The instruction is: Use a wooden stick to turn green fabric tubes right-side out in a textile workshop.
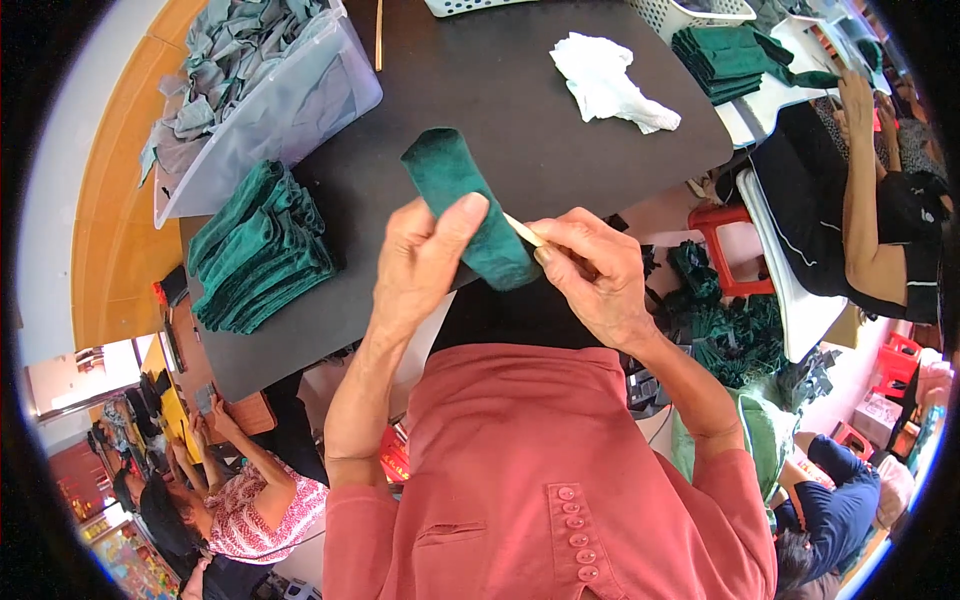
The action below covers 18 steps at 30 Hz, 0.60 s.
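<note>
A dark green velvet strip point(448, 168) is raised over the near edge of the table, in front of my body. My left hand point(422, 255) is closed on it, with the thumb pressed across its face. Between the thumb and fingers of my right hand point(598, 275) is a pale, slim wooden stick point(522, 231). The stick's far end meets the strip's right edge; whether it goes inside the fabric is hidden. To the left on the table lies a stack of folded green velvet pieces point(260, 250).
A translucent bin point(285, 130) heaped with grey-green cloth stands at the back left of the dark table point(470, 75). Farther right lie a crumpled white cloth point(612, 82) and another green velvet stack point(715, 62). Co-workers sit on both sides, near a red stool point(722, 245).
</note>
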Each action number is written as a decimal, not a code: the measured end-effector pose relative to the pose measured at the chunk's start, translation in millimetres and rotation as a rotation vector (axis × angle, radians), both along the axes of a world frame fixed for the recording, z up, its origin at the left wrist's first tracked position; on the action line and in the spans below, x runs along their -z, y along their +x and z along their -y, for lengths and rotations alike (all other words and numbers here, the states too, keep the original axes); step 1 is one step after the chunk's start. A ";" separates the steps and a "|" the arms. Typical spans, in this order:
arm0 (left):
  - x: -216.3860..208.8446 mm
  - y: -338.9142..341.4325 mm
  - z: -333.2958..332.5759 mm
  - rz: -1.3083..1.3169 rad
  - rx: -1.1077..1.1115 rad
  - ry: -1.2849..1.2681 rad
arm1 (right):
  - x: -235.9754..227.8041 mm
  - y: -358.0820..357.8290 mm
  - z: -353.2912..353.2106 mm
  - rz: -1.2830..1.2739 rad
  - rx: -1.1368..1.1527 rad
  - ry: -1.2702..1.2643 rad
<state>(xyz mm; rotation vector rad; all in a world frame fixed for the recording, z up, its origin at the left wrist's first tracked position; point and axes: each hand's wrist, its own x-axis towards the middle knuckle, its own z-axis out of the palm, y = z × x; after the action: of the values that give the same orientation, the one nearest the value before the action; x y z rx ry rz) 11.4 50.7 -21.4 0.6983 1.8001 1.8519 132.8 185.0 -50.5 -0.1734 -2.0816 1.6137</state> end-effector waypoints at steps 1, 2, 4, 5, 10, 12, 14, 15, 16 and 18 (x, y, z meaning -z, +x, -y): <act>1.9 -1.0 3.3 -0.050 0.063 -0.105 | -3.6 0.2 0.5 0.023 0.021 0.021; 3.1 1.5 3.7 -0.137 0.054 -0.126 | -5.4 0.2 1.1 0.047 0.042 0.043; 1.9 0.6 5.0 -0.225 0.094 -0.160 | -1.5 -0.5 -1.2 -0.022 0.079 0.135; 1.8 -0.3 6.0 -0.315 0.134 -0.194 | 0.5 -0.8 -2.8 -0.092 0.115 0.228; 9.3 -7.1 1.9 -0.364 0.228 -0.219 | 4.7 -8.3 -0.2 -0.141 0.152 0.167; 9.3 -2.9 4.8 -0.377 0.100 -0.196 | 4.0 -8.4 5.9 -0.106 0.134 0.066; -5.8 -1.6 7.1 -0.167 0.084 -0.314 | 7.5 -6.6 0.7 -0.125 0.138 0.091; 3.1 -4.9 9.5 -0.120 0.017 -0.174 | 5.4 -5.3 0.7 -0.098 0.120 0.093; 3.5 -12.0 9.9 -0.002 0.034 -0.047 | 5.8 -5.4 1.0 -0.137 0.097 0.064; -1.1 -14.3 9.5 0.090 0.045 0.104 | 7.7 -4.8 3.6 -0.175 0.063 0.027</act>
<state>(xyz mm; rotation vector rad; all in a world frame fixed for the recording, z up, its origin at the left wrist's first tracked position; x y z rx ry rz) -3.0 41.2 -20.3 0.6753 1.6289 1.9268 128.0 181.5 -58.2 -0.0845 -1.9451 1.5065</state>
